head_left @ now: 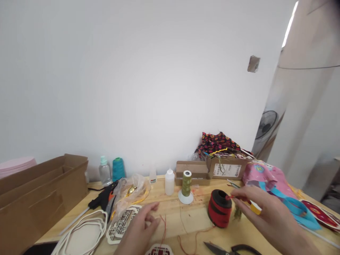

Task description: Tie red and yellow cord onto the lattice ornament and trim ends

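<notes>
White plain wall (148,88) stands behind my light wooden table (171,209). At far left I have a long brown cardboard box (44,205), then a tall teal cone of thread (118,170). Nearer to me lies a flat cream lattice piece (113,241), and just beside it is my left hand (140,226), holding nothing that I can see, its thumb and forefinger apart. Next to these fingers lie loose thin red threads (165,226). Behind, a white plastic squeeze bottle (169,184) and an olive-green spool (187,184) stand upright.

More to the right, a thick red spool with black bands (215,212) stands on the table, with dark metal scissors (216,249) in front of it. My right hand (268,209) is at its top: thumb and forefinger come close at a small red bit, but I cannot tell if they pinch it. I judge the present step as handling thread at this spool; the next move calls for a sure fingertip grip, keeping the thread free from tangling. Last comes pink printed cloth (268,177).
</notes>
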The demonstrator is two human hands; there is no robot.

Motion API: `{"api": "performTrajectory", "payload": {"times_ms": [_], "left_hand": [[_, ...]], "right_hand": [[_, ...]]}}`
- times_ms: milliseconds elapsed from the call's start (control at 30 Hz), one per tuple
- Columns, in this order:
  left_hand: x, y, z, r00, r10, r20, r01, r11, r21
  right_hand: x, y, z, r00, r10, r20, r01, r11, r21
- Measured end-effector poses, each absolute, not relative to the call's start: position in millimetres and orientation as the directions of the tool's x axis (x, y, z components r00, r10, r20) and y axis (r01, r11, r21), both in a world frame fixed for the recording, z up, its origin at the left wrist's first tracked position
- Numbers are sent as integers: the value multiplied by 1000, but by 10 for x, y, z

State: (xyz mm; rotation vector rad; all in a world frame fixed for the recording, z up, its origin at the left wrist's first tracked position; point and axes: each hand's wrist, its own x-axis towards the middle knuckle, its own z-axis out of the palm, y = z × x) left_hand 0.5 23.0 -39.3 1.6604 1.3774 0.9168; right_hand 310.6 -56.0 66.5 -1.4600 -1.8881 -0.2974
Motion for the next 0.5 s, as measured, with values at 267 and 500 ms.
{"api": "performTrajectory", "payload": {"times_ms": [267, 500], "left_hand": [[-137, 143, -81, 282, 958, 48, 637, -224, 738], [-237, -225, 68, 289, 950, -118, 802, -173, 572]], "right_hand": [[3524, -714, 303, -181, 887, 425, 976, 215, -31], [2348, -480, -361, -606, 671, 427, 728, 685, -44]]}}
